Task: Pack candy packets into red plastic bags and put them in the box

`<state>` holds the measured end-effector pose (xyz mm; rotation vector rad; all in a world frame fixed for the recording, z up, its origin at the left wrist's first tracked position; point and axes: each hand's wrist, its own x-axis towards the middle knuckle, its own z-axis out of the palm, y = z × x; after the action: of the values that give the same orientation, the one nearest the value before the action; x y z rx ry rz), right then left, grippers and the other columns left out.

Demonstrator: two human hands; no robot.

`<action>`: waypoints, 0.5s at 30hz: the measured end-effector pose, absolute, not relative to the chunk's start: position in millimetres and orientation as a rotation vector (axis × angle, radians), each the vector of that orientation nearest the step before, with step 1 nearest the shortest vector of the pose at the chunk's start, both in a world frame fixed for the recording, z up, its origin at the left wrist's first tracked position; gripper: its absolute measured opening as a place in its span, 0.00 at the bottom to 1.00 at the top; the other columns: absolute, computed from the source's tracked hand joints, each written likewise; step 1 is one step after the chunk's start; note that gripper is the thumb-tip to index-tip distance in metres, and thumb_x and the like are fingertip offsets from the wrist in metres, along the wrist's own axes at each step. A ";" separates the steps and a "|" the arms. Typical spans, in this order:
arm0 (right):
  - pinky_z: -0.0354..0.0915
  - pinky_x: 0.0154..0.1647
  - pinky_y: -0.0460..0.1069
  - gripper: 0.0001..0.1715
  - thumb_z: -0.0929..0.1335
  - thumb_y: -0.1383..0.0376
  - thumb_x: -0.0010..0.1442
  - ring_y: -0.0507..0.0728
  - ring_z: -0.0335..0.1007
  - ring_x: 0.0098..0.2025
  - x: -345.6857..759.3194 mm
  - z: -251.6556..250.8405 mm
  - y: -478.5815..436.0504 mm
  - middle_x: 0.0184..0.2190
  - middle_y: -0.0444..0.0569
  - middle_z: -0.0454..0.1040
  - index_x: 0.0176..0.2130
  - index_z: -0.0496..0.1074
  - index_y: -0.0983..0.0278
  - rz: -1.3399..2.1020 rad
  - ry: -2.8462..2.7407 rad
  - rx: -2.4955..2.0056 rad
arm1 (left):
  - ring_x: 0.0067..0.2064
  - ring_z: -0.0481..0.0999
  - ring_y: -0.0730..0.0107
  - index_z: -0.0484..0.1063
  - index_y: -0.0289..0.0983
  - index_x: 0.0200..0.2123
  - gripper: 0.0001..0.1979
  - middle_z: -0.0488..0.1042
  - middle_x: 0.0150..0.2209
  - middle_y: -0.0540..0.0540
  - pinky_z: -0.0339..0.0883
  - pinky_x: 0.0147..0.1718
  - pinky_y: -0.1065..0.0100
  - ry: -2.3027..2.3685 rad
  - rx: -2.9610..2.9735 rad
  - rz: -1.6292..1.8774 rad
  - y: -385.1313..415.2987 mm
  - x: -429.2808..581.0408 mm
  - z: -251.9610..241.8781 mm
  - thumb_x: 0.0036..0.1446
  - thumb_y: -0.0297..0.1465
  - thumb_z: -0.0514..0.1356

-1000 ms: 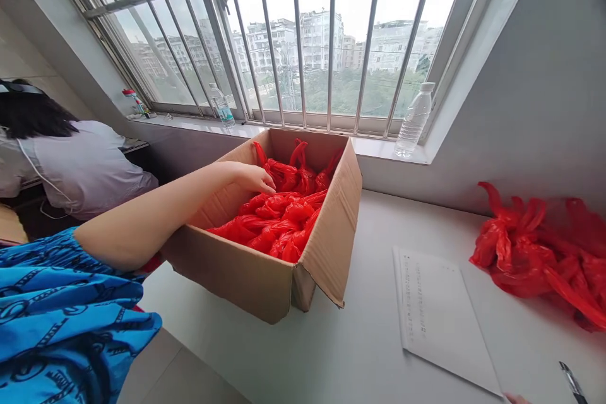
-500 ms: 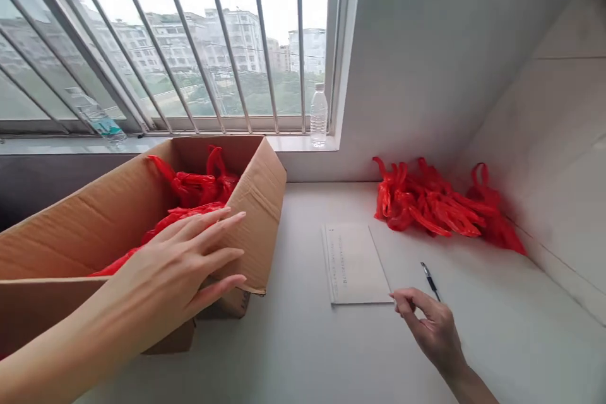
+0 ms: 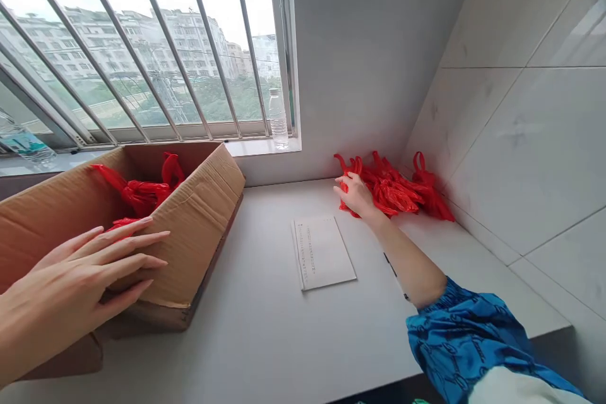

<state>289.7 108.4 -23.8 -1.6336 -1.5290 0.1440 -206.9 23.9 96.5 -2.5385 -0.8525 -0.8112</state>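
My left hand (image 3: 95,271) is spread with its fingers stretched out over the near end of an open cardboard box (image 3: 199,227); whether it touches the flap I cannot tell. Knotted red plastic bags (image 3: 142,196) lie inside that box. At the back of the white table, my right hand (image 3: 356,194) reaches the left end of a pile of red plastic bags (image 3: 392,186), fingers apart and against the nearest bag. Below the right forearm lies a pen (image 3: 389,262), partly covered by the arm. A notebook (image 3: 326,255) with a column of small marks rests mid-table.
On the window sill stands a clear bottle (image 3: 278,120), and another bottle with a teal label (image 3: 28,145) is at far left. A barred window (image 3: 189,76) is behind the box. A tiled wall (image 3: 530,151) bounds the table (image 3: 265,328) at right.
My right hand has moved from beside the notebook's lower right corner to the red bags at the back. The view has swung right; my left hand stays spread over the box.
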 end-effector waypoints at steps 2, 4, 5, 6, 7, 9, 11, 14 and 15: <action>0.67 0.50 0.60 0.19 0.72 0.53 0.58 0.69 0.68 0.56 285.4 -26.4 129.8 0.56 0.63 0.67 0.42 0.76 0.64 0.173 -1.507 -1.690 | 0.52 0.77 0.50 0.77 0.57 0.41 0.12 0.78 0.51 0.56 0.50 0.64 0.36 -0.846 -2.457 -0.610 11.3 -201.7 97.6 0.57 0.41 0.56; 0.67 0.48 0.60 0.18 0.75 0.54 0.54 0.68 0.70 0.52 283.7 -29.8 142.8 0.50 0.63 0.71 0.36 0.75 0.65 0.202 -1.490 -1.723 | 0.53 0.77 0.53 0.75 0.57 0.47 0.14 0.78 0.51 0.56 0.50 0.66 0.38 -0.879 -2.416 -0.627 -8.1 -184.8 94.6 0.59 0.37 0.56; 0.67 0.48 0.60 0.17 0.75 0.54 0.54 0.68 0.71 0.50 284.2 -30.3 146.3 0.47 0.63 0.73 0.34 0.74 0.65 0.210 -1.488 -1.726 | 0.53 0.77 0.54 0.75 0.57 0.48 0.16 0.79 0.50 0.56 0.53 0.66 0.41 -0.884 -2.420 -0.679 -18.4 -172.7 90.7 0.58 0.34 0.58; 0.67 0.47 0.60 0.16 0.75 0.55 0.54 0.68 0.72 0.49 285.5 -29.6 147.9 0.45 0.62 0.74 0.33 0.73 0.65 0.213 -1.489 -1.719 | 0.53 0.78 0.56 0.75 0.57 0.49 0.17 0.80 0.49 0.56 0.56 0.65 0.44 -0.850 -2.441 -0.731 -27.7 -158.8 85.0 0.57 0.31 0.60; 0.67 0.47 0.60 0.15 0.74 0.56 0.56 0.67 0.72 0.48 287.3 -27.4 147.9 0.44 0.62 0.74 0.32 0.73 0.65 0.208 -1.496 -1.699 | 0.51 0.79 0.58 0.75 0.56 0.49 0.18 0.80 0.48 0.55 0.58 0.64 0.45 -0.806 -2.491 -0.760 -35.2 -144.0 78.1 0.57 0.29 0.61; 0.67 0.48 0.59 0.13 0.70 0.57 0.60 0.65 0.73 0.48 290.9 -19.6 143.0 0.47 0.61 0.75 0.34 0.73 0.65 0.184 -1.525 -1.627 | 0.48 0.80 0.62 0.75 0.52 0.48 0.18 0.80 0.47 0.53 0.65 0.61 0.50 -0.737 -2.621 -0.825 -42.8 -113.9 62.5 0.57 0.25 0.61; 0.66 0.50 0.57 0.13 0.67 0.56 0.63 0.63 0.72 0.49 291.9 -10.0 132.6 0.50 0.59 0.74 0.37 0.73 0.65 0.155 -1.568 -1.529 | 0.46 0.80 0.65 0.75 0.48 0.46 0.16 0.80 0.46 0.51 0.70 0.56 0.55 -0.690 -2.753 -0.893 -40.2 -85.8 48.2 0.59 0.23 0.60; 0.66 0.51 0.53 0.13 0.66 0.55 0.65 0.59 0.72 0.50 284.3 -4.0 108.7 0.48 0.54 0.76 0.38 0.72 0.63 0.150 -1.677 -1.384 | 0.44 0.79 0.66 0.75 0.45 0.45 0.12 0.80 0.45 0.48 0.73 0.46 0.62 -0.704 -2.878 -1.056 -22.3 -50.1 33.5 0.62 0.24 0.58; 0.65 0.51 0.53 0.13 0.67 0.55 0.65 0.58 0.72 0.49 279.5 -6.2 99.3 0.46 0.52 0.77 0.37 0.72 0.62 0.160 -1.726 -1.343 | 0.44 0.78 0.66 0.75 0.44 0.44 0.11 0.80 0.45 0.47 0.73 0.44 0.63 -0.736 -2.894 -1.145 -14.3 -39.8 29.8 0.63 0.25 0.58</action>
<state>279.5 99.3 -6.2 -1.3425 -1.7262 0.1599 -39.8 -14.3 29.8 -2.8937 -0.7357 -1.1455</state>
